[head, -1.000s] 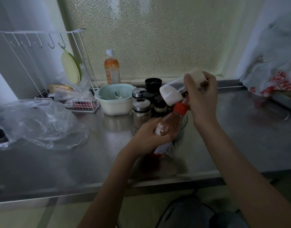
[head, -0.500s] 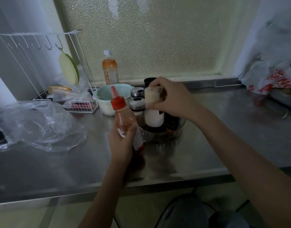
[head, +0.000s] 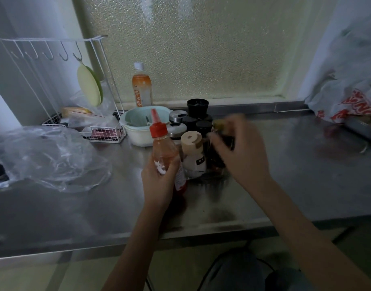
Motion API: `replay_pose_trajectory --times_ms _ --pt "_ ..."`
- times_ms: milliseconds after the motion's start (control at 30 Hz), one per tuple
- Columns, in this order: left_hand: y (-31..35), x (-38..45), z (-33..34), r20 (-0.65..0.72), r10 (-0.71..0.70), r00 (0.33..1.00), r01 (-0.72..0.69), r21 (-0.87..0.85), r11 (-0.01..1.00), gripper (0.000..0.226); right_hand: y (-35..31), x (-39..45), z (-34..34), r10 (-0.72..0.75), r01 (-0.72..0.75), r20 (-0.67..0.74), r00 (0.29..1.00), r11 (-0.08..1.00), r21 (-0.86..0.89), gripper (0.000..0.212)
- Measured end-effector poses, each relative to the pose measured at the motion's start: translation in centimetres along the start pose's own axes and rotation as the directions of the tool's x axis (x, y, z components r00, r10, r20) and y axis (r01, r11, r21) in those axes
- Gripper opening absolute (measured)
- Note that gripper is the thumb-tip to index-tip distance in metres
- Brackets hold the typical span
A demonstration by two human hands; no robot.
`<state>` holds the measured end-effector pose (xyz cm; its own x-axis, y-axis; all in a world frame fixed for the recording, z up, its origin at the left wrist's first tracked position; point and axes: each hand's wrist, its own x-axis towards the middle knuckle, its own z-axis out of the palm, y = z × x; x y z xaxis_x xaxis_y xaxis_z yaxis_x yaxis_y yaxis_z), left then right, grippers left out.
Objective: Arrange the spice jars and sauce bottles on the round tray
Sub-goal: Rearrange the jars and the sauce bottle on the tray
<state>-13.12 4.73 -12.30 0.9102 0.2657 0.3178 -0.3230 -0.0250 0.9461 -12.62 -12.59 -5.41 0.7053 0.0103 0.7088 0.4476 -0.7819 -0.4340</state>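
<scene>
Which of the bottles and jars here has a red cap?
The sauce bottle held upright in the left hand. Its pointed nozzle cap is red; the jars beside it have silver, black or beige tops, and the drink bottle a white one.

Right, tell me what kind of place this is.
Most likely a home kitchen: a stainless steel counter under a frosted window, a white wire rack with hooks, and spice jars clustered by a mint bowl.

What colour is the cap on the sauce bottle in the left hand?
Red, with a pointed nozzle; the sauce bottle in the left hand shows clearly in the head view.
</scene>
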Motion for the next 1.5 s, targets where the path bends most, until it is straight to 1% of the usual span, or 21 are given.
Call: replay_pose_trajectory --times_ms 33,100,167,333,467,633,700,733,800,833,900,933,967,1000,1067,1100,1167,1233,1333,1433,1500 --pt "0.1 0.0 0.1 -0.014 0.009 1.000 -0.009 -0.001 1.000 0.037 1.4 -1.1 -0.4 0.067 -0.067 -0.021 0.998 0.998 0.000 0.020" --pt "0.3 -0.2 0.2 -0.033 0.023 0.999 -0.023 -0.007 1.000 0.033 4.0 -3.4 0.0 0.172 -0.153 0.180 0.969 0.982 -0.111 0.009" --pt "0.5 -0.3 0.5 -0.030 0.038 0.999 -0.039 -0.018 0.999 0.035 5.5 -5.1 1.3 0.181 -0.131 0.359 0.916 0.979 -0.157 0.015" --pt "0.1 -0.4 0.6 -0.031 0.067 0.997 -0.067 0.015 0.998 0.036 3.9 -4.7 2.5 0.090 -0.041 0.375 0.923 0.990 -0.135 0.010" --pt "0.3 -0.4 0.8 -0.028 0.097 0.995 -0.095 0.088 0.992 0.023 0.8 -5.0 4.0 0.016 0.053 0.415 0.910 0.987 -0.154 0.013" --pt "0.5 -0.7 0.9 0.029 0.121 0.992 -0.124 0.160 0.979 0.021 -1.0 -5.5 6.0 -0.018 0.049 0.353 0.936 0.996 -0.078 0.020" --pt "0.4 -0.7 0.7 0.011 0.124 0.992 -0.124 0.172 0.977 0.022 -0.9 -5.9 5.4 0.010 -0.016 0.348 0.937 1.000 0.013 0.014" --pt "0.3 -0.8 0.6 -0.010 0.130 0.992 -0.126 0.171 0.977 0.022 -0.9 -6.1 4.6 0.045 -0.087 0.336 0.941 0.990 0.111 0.012" --pt "0.2 -1.0 0.6 -0.056 0.185 0.981 -0.171 0.188 0.967 0.025 -1.0 -6.3 2.6 0.114 -0.178 0.213 0.970 0.934 0.311 0.021" --pt "0.2 -1.0 0.7 -0.062 0.237 0.969 -0.218 0.224 0.950 0.028 -1.1 -6.4 1.6 0.138 -0.209 0.196 0.971 0.887 0.412 0.027" --pt "0.4 -1.5 1.6 0.004 0.326 0.945 -0.307 0.352 0.884 0.044 -1.9 -6.2 0.1 0.129 -0.330 0.345 0.930 0.708 0.624 0.036" --pt "0.7 -1.8 2.2 0.048 0.361 0.931 -0.346 0.425 0.836 0.053 -2.2 -6.1 -0.2 0.112 -0.387 0.421 0.900 0.649 0.655 0.040" --pt "1.1 -2.1 2.9 0.079 0.397 0.914 -0.382 0.491 0.783 0.056 -2.3 -6.1 -0.2 0.111 -0.399 0.441 0.891 0.655 0.641 0.043" --pt "1.4 -2.4 3.5 0.107 0.429 0.897 -0.414 0.540 0.733 0.054 -2.2 -6.0 -0.3 0.131 -0.376 0.417 0.899 0.719 0.585 0.043" --pt "1.8 -2.6 4.5 0.200 0.475 0.857 -0.495 0.574 0.652 0.049 -1.8 -5.7 -0.6 0.184 -0.303 0.297 0.937 0.851 0.428 0.040" --pt "1.8 -2.5 4.7 0.262 0.481 0.836 -0.536 0.572 0.621 0.050 -1.5 -5.7 -1.1 0.205 -0.285 0.239 0.949 0.881 0.376 0.039" --pt "1.4 -2.4 4.4 0.341 0.463 0.818 -0.572 0.571 0.589 0.056 -0.6 -5.4 -2.8 0.271 -0.296 0.117 0.955 0.879 0.373 0.033" --pt "0.8 -2.1 3.8 0.300 0.419 0.857 -0.509 0.618 0.599 0.057 0.6 -4.6 -5.3 0.397 -0.348 -0.032 0.917 0.839 0.419 0.031" --pt "0.1 -1.4 3.8 0.154 0.302 0.941 -0.314 0.734 0.603 0.051 3.9 -2.3 -8.1 0.483 -0.373 -0.194 0.854 0.828 0.419 0.035" --pt "-0.4 -0.6 4.2 0.030 0.142 0.989 -0.115 0.758 0.643 0.052 6.4 1.2 -7.3 0.496 -0.408 -0.179 0.850 0.834 0.371 0.038" --pt "-0.9 -0.3 4.1 0.010 0.118 0.993 -0.085 0.759 0.646 0.056 7.4 3.1 -5.1 0.453 -0.412 -0.087 0.887 0.863 0.291 0.046"
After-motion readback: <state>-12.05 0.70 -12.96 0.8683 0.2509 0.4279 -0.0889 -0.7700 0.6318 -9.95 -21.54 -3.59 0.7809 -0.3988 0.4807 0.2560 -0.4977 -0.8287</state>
